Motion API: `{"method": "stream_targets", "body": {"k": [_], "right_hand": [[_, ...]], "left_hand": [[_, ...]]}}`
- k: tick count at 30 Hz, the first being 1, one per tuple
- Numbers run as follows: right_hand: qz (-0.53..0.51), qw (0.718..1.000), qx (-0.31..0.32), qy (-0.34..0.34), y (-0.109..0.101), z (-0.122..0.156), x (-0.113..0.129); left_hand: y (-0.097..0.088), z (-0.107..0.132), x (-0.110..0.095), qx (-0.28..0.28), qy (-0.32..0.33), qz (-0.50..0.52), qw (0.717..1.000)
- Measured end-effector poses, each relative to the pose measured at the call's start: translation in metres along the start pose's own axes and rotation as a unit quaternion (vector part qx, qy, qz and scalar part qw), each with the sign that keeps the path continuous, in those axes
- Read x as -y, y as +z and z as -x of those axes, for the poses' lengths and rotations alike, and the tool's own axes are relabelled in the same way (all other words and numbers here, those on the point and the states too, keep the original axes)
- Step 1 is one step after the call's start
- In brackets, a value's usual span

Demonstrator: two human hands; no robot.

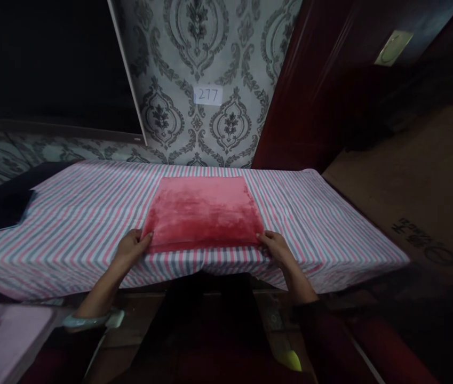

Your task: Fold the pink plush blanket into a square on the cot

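A red, plush-looking folded cloth (204,210) lies flat in the middle of a table spread with a striped tablecloth (90,213). Its near edge reaches close to the table's front edge. My left hand (133,245) pinches the near left corner, thumb on top and fingers curled at the side. At the near right corner, my right hand (273,245) grips the cloth in the same way. The fingertips under both corners are hidden.
A dark flat object (10,210) rests at the table's left end. Behind stand a large black screen (50,64) and a wall with a paper marked 277 (208,95). A cardboard box (422,186) borders the right side. A pinkish stool or seat (14,336) is at lower left.
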State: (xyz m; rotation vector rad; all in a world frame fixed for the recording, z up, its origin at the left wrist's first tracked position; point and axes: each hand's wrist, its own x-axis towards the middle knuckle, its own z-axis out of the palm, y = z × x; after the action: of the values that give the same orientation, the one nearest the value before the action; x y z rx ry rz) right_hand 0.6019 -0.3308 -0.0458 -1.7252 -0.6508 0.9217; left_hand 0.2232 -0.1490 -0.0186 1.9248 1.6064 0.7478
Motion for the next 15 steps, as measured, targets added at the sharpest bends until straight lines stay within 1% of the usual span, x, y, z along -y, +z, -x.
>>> {"method": "stream_targets", "body": {"k": [2,5,6,7,8,9,10,11,12,13,14,15], "right_hand": [[0.010,1.000,0.003,-0.009,-0.001,-0.002,-0.003],[0.026,0.999,0.028,-0.017,-0.010,-0.003,-0.006],[0.040,0.998,0.025,-0.030,-0.014,-0.003,-0.006],[0.061,0.997,0.006,-0.055,-0.018,-0.002,-0.005],[0.087,0.991,-0.029,-0.095,-0.021,-0.002,-0.002],[0.118,0.979,-0.072,-0.148,-0.021,-0.002,0.003],[0.152,0.960,-0.111,-0.209,-0.018,-0.001,0.009],[0.190,0.935,-0.133,-0.269,-0.012,-0.001,0.018],[0.230,0.908,-0.134,-0.322,-0.003,-0.001,0.028],[0.275,0.883,-0.117,-0.363,0.009,-0.001,0.039],[0.323,0.859,-0.089,-0.387,0.023,-0.001,0.050],[0.372,0.838,-0.064,-0.394,0.037,-0.003,0.060]], "left_hand": [[0.001,0.000,0.002,-0.007,0.005,-0.020,1.000],[-0.005,-0.002,0.011,0.026,0.008,0.000,1.000],[-0.008,-0.003,0.014,0.032,0.009,0.013,0.999],[-0.012,-0.005,0.016,0.020,0.013,0.021,0.999],[-0.014,-0.007,0.016,-0.012,0.028,0.022,0.999],[-0.015,-0.008,0.014,-0.054,0.057,0.014,0.997],[-0.015,-0.010,0.008,-0.093,0.100,-0.004,0.991],[-0.012,-0.011,0.000,-0.117,0.153,-0.029,0.981],[-0.007,-0.012,-0.012,-0.117,0.207,-0.058,0.970],[0.001,-0.013,-0.025,-0.097,0.256,-0.088,0.958],[0.010,-0.014,-0.039,-0.064,0.293,-0.118,0.947],[0.020,-0.015,-0.053,-0.037,0.316,-0.147,0.937]]}}
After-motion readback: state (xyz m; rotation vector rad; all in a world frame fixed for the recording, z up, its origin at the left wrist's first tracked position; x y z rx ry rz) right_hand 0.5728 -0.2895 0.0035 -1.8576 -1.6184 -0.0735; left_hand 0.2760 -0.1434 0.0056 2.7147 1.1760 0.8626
